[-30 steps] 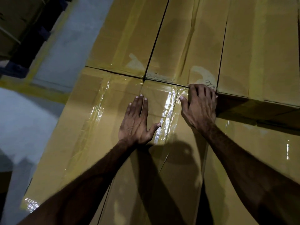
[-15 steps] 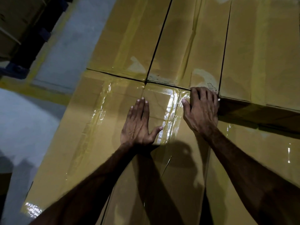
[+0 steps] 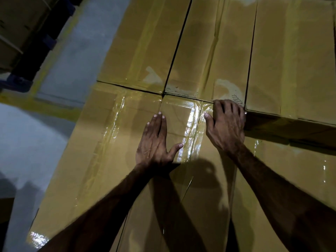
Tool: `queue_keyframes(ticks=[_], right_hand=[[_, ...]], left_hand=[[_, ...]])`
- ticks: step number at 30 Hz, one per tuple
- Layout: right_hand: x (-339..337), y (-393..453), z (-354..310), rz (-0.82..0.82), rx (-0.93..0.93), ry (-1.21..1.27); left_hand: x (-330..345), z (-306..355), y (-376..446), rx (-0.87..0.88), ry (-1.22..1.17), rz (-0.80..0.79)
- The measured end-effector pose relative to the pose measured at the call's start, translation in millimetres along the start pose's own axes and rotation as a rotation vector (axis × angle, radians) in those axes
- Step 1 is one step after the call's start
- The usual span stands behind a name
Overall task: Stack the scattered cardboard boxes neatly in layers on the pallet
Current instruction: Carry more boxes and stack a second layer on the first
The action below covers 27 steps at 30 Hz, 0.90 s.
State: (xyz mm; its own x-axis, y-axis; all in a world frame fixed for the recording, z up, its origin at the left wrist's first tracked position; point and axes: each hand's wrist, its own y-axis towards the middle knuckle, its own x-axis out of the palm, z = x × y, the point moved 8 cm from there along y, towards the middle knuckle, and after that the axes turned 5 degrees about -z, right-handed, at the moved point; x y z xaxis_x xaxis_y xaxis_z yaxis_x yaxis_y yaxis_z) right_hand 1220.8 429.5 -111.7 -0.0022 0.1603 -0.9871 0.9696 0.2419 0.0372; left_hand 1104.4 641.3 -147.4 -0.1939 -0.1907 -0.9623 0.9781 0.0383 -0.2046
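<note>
Several brown taped cardboard boxes lie packed side by side below me. My left hand (image 3: 154, 142) lies flat, fingers straight, on the top of the near middle box (image 3: 180, 113). My right hand (image 3: 225, 124) is on the same box, its fingers curled over the far edge at the seam with the far middle box (image 3: 209, 48). A near left box (image 3: 87, 151) and a far left box (image 3: 141, 42) sit flush beside them. The far right box (image 3: 294, 51) reaches closer, and to its front a box top (image 3: 291, 175) lies one level lower. The pallet is hidden.
Grey concrete floor (image 3: 27, 142) with a yellow painted line (image 3: 45, 106) runs along the left of the stack. A dark rack (image 3: 36, 51) with more cardboard boxes stands at the top left.
Both hands stay where they were on the near middle box. Only the view has shifted slightly.
</note>
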Motion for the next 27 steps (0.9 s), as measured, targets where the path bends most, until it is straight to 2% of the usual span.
queue_keyframes(ticks=[20,27], right_hand=[[0.8,-2.7,-3.4,0.02,-0.034,0.002],[3.8,2.1,-0.9,-0.064,-0.102,-0.005]], left_hand=[[-1.1,1.7,-2.0,0.021,0.017,-0.007],[-4.8,1.4,-6.3,0.031,-0.005,0.025]])
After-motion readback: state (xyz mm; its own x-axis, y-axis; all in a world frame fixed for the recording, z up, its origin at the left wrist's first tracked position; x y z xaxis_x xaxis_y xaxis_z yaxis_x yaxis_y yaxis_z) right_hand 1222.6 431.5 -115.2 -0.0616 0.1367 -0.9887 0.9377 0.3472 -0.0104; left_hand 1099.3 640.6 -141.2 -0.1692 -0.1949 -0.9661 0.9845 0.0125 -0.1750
